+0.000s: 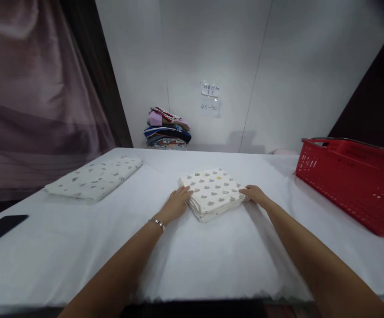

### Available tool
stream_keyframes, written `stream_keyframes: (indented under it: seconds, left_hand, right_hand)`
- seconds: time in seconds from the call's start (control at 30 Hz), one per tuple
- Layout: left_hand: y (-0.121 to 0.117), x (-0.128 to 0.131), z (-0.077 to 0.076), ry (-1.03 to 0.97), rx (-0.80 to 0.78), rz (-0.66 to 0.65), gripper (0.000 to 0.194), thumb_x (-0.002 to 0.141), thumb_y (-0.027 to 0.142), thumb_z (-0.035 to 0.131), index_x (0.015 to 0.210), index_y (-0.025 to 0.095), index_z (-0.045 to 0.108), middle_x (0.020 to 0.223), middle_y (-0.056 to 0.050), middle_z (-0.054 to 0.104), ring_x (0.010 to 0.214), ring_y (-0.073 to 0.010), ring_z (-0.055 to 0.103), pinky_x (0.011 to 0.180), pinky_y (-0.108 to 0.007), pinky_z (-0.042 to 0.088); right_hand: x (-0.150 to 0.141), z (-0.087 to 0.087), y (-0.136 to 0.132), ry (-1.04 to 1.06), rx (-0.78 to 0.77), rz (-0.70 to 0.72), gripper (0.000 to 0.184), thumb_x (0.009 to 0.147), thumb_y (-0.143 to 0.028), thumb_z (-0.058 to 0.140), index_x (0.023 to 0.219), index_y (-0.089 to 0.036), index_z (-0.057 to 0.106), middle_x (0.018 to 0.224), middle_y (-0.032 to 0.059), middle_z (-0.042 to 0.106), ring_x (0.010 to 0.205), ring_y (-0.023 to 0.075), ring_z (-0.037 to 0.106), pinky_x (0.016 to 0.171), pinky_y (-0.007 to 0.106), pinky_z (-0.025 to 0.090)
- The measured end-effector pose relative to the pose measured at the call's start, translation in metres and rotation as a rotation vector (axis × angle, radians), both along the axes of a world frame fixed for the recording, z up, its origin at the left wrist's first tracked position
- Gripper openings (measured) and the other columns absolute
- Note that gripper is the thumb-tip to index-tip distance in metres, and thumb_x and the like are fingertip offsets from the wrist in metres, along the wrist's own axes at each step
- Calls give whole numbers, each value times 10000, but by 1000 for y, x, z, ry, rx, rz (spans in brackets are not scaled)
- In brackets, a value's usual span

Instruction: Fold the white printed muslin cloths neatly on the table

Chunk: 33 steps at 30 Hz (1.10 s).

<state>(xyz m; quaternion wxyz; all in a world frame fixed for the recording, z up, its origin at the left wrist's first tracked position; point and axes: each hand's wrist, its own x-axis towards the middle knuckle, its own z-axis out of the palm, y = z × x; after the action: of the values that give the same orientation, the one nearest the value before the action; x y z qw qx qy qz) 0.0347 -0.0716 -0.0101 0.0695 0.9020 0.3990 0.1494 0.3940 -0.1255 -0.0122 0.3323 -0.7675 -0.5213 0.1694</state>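
Left hand (176, 204) and right hand (255, 194), fingers loosely together, touch opposite edges of the folded white duck-print cloth (213, 192).

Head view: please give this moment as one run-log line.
left hand: at folded cloth, left side | right hand: at its right corner | red basket: at right

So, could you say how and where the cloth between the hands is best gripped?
I'd pinch the patterned cloth at its opposite side edges, left hand and right hand coming from either side, since it lies flat in stacked layers that might slide apart.
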Motion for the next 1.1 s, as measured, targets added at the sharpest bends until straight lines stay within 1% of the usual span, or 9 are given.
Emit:
stream_keyframes:
  seconds: [0.1,0.17,0.2,0.37,0.47,0.63,0.77,0.97,1.1]
  left_hand:
    - [-13,4,-3,-51,0,-12,642,690,-8,386,1301,170,467,1430,-70,387,1361,-242,247,1092,-471,252]
    - [-23,4,-4,-85,8,-52,636,687,-9,388,1293,166,476,1408,-62,420,1358,-226,255,1097,-444,265]
    - [-28,4,-5,-100,14,-78,624,694,-5,390,1288,164,481,1399,-60,433,1357,-218,257,1097,-430,273]
    - [-49,7,-2,-162,57,-178,478,791,86,425,1248,193,514,1355,-44,479,1342,-206,285,1089,-416,295]
    - [-55,12,2,-202,87,-225,389,832,167,473,1213,206,539,1292,-45,533,1317,-202,324,1083,-410,304]
    - [-57,18,0,-243,87,-207,275,835,193,495,1081,232,612,1176,-39,603,1190,-191,464,1030,-409,362]
    - [-60,16,-3,-252,117,-186,263,836,186,479,1052,230,621,1170,-39,608,1177,-189,472,1024,-403,354]
    - [-69,25,11,-262,117,-150,258,796,210,525,1034,223,625,1100,-31,629,1056,-182,536,1032,-405,318]
    - [-70,33,12,-238,94,-176,159,843,254,488,879,215,637,925,-33,647,922,-188,561,914,-388,398]
  right_hand:
    - [-12,3,-4,-62,62,18,273,746,-347,583,869,-123,679,968,151,665,904,280,604,780,373,452]
    - [-24,6,-7,-98,136,49,306,784,-322,535,1002,-142,650,1144,138,604,1075,275,536,906,372,405]
    - [-31,7,-9,-110,184,88,311,795,-316,517,1033,-157,639,1184,120,585,1116,259,512,942,362,387]
    - [-75,10,-23,-123,433,465,249,793,-307,496,942,-207,669,1062,68,646,1043,224,555,938,365,408]
    - [-94,6,-32,-137,458,586,245,785,-267,480,920,-212,677,1007,55,665,1001,221,574,933,378,411]
    - [-100,-5,-42,-206,455,654,275,768,-218,484,966,-227,675,1041,57,667,1011,207,576,944,400,410]
    - [-98,-10,-43,-253,494,690,275,790,-229,471,961,-232,687,1052,68,668,1021,199,578,941,394,415]
    - [-103,-11,-42,-238,457,665,285,793,-252,454,950,-251,692,1067,49,666,1033,203,572,957,403,407]
    - [-94,-9,-39,-249,447,644,300,768,-224,476,979,-269,685,1082,14,662,1066,201,555,1003,377,375]
